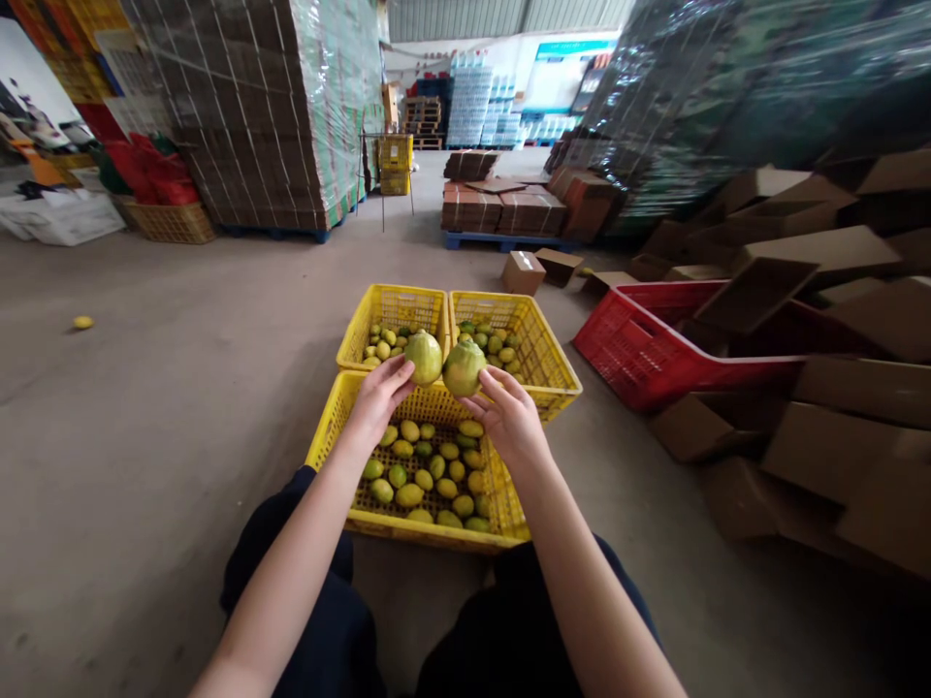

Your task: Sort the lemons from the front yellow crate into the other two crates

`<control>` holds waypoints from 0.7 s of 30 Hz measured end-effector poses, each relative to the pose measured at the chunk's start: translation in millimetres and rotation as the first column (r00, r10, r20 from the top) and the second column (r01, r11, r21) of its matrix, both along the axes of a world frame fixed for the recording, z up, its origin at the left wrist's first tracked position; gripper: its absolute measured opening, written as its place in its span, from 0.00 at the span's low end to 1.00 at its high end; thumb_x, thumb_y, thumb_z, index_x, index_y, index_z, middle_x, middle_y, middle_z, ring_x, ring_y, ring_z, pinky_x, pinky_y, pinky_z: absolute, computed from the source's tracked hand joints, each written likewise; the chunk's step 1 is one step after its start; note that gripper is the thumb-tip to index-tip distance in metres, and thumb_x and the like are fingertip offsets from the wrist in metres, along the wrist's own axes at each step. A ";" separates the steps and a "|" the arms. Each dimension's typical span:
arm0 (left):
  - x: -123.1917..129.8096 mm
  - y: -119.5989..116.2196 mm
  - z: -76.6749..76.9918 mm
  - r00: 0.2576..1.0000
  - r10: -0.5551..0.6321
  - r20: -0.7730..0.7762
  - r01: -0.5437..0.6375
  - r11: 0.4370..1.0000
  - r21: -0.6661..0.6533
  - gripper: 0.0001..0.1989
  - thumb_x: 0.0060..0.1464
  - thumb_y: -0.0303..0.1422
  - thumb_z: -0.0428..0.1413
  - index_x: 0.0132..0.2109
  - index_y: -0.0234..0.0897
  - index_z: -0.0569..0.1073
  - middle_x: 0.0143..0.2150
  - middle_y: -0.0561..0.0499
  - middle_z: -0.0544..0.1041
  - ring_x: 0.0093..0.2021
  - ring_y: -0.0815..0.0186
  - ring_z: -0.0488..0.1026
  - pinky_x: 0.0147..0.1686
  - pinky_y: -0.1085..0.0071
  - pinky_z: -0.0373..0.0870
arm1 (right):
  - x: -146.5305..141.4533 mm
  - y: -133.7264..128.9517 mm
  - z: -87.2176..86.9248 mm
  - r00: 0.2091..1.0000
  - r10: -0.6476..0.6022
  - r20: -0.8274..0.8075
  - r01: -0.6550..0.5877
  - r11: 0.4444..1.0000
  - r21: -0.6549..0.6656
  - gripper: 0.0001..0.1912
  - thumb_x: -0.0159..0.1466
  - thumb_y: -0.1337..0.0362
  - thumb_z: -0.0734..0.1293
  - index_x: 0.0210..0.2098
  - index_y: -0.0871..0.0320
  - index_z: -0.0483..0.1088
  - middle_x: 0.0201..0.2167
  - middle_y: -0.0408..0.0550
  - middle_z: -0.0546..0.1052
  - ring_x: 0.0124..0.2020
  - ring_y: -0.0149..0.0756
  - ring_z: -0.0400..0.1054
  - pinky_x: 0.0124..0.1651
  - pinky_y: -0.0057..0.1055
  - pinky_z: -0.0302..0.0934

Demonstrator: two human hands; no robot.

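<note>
Near crate [418, 529], yellow, largest of three: loose lemons [408, 495] inside. Behind it, side by side: left crate [349, 341] and right crate [557, 359], both yellow, holding fruit. Above its far rim: two green-yellow fruits [424, 358], one gripped in left hand's [379, 396] fingertips, one in right hand's [509, 409].

Grey floor [181, 407], 2 wrapped pallet stacks [247, 107], white back wall [509, 48].

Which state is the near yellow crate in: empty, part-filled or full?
Part-filled: in the near yellow crate, green-yellow lemons lie loosely spread, with its slatted floor showing between them.
</note>
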State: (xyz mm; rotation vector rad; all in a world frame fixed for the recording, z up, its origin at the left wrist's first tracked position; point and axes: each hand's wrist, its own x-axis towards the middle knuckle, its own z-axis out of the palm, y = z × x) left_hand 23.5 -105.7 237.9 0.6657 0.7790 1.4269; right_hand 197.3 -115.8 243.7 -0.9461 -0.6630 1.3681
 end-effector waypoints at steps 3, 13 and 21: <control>-0.3 0.6 -0.1 1.000 0.012 0.002 -0.012 0.999 -0.031 0.14 0.44 0.33 0.70 0.39 0.34 0.78 0.43 0.47 0.81 0.51 0.59 0.76 0.57 0.62 0.68 | -0.5 1.3 -2.1 1.000 0.011 0.009 -0.011 1.000 0.002 0.24 0.42 0.52 0.81 0.34 0.54 0.73 0.31 0.42 0.80 0.29 0.35 0.77 0.39 0.34 0.73; 2.2 4.6 -5.5 1.000 0.013 -0.018 -0.014 0.997 -0.077 0.15 0.47 0.37 0.68 0.41 0.35 0.79 0.47 0.44 0.81 0.53 0.56 0.76 0.57 0.59 0.70 | -12.9 -0.5 -4.6 0.988 0.134 0.071 -0.136 0.991 0.019 0.22 0.42 0.54 0.82 0.34 0.57 0.79 0.36 0.46 0.83 0.39 0.40 0.79 0.44 0.32 0.74; 12.5 9.7 -9.2 0.999 -0.046 -0.005 0.045 0.990 -0.137 0.08 0.51 0.28 0.64 0.40 0.34 0.80 0.47 0.44 0.81 0.56 0.56 0.74 0.61 0.57 0.68 | -10.8 11.0 -8.6 0.985 0.141 0.098 -0.136 0.990 -0.047 0.17 0.48 0.60 0.80 0.35 0.58 0.79 0.34 0.46 0.83 0.34 0.36 0.78 0.39 0.29 0.75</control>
